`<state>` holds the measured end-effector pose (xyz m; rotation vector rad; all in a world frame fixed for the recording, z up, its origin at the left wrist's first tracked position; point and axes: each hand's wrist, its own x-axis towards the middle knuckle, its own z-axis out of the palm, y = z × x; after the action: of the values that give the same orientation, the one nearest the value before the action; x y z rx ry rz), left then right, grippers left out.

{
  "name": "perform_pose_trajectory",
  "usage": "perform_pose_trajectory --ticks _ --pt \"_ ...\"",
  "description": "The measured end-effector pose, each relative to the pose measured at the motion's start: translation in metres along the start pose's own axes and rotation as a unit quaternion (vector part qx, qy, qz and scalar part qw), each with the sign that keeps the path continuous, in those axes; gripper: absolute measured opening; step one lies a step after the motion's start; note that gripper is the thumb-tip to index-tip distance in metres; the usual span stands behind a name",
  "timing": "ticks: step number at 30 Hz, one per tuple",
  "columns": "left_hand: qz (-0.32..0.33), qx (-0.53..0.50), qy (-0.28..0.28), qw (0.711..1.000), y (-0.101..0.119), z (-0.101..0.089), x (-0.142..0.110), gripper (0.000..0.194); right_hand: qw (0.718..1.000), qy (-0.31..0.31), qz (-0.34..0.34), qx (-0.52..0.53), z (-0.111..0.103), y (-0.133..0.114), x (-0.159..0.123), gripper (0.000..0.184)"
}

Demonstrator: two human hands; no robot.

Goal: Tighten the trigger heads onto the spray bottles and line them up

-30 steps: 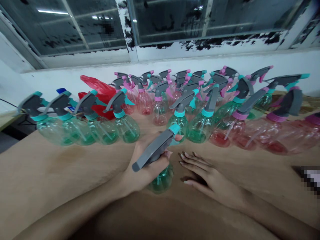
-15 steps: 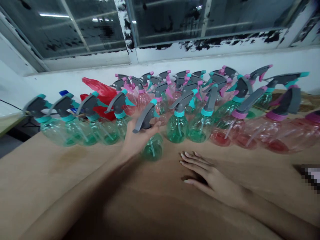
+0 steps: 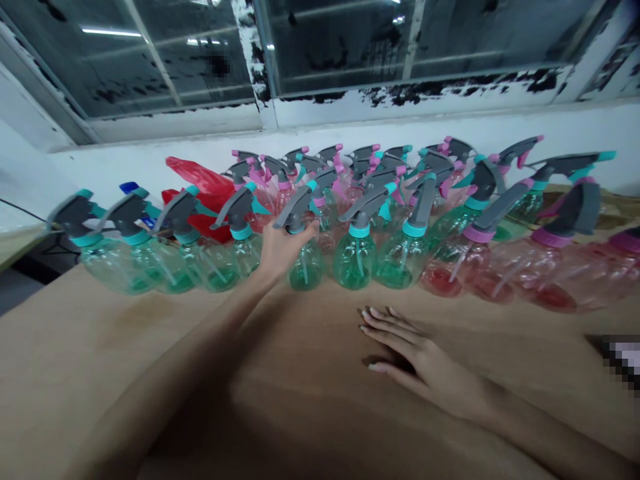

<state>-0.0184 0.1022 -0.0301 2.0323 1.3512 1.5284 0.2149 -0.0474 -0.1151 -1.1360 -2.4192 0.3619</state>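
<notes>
Forward into the row went the clear green, gray-topped spray bottle (image 3: 305,267), left hand (image 3: 285,248) clamped round its neck.

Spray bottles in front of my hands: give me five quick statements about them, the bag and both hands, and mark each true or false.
1. The left hand has its fingers around the neck of a green spray bottle. True.
2. The right hand is squeezing a trigger. False: it lies palm down on the table, holding nothing.
3. The red plastic bag lies behind the green bottles at the left of the front row. True.
4. The gripped bottle is tipped over on its side. False: it is upright.
5. The front-row bottles at the far right have pink collars. True.
</notes>
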Motion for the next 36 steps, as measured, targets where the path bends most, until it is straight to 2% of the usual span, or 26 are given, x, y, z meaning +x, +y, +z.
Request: perform_pose_trajectory --ticks 9,15,20,24,29,34,36 --pt "0.024 0.017 -0.023 0.999 0.0 -0.002 -0.001 0.021 1.0 0.007 -0.006 0.002 0.001 0.001 0.0 0.051" --pt "0.013 0.049 -0.034 0.998 0.005 -0.011 -0.007 0.037 1.0 -0.017 -0.004 -0.016 -0.003 0.0 0.002 0.05" --pt "-0.001 0.079 -0.049 0.996 0.007 -0.012 -0.016 0.034 1.0 -0.021 -0.001 -0.018 -0.005 -0.003 0.005 0.05" --pt "-0.01 0.087 -0.056 0.995 0.007 -0.007 -0.02 0.043 0.999 0.014 0.038 -0.02 -0.015 -0.01 0.008 0.046" --pt "-0.004 0.072 -0.063 0.995 0.011 -0.011 -0.027 0.05 0.989 0.099 0.086 -0.069 -0.044 -0.022 0.021 0.036" --pt "0.0 0.069 -0.088 0.994 0.022 -0.033 -0.052 0.057 0.968 0.183 0.134 -0.111 -0.061 -0.025 0.046 0.041" --pt "-0.002 0.075 -0.129 0.989 0.029 -0.048 -0.069 0.062 0.959 0.197 0.152 -0.134 -0.061 -0.025 0.058 0.05"
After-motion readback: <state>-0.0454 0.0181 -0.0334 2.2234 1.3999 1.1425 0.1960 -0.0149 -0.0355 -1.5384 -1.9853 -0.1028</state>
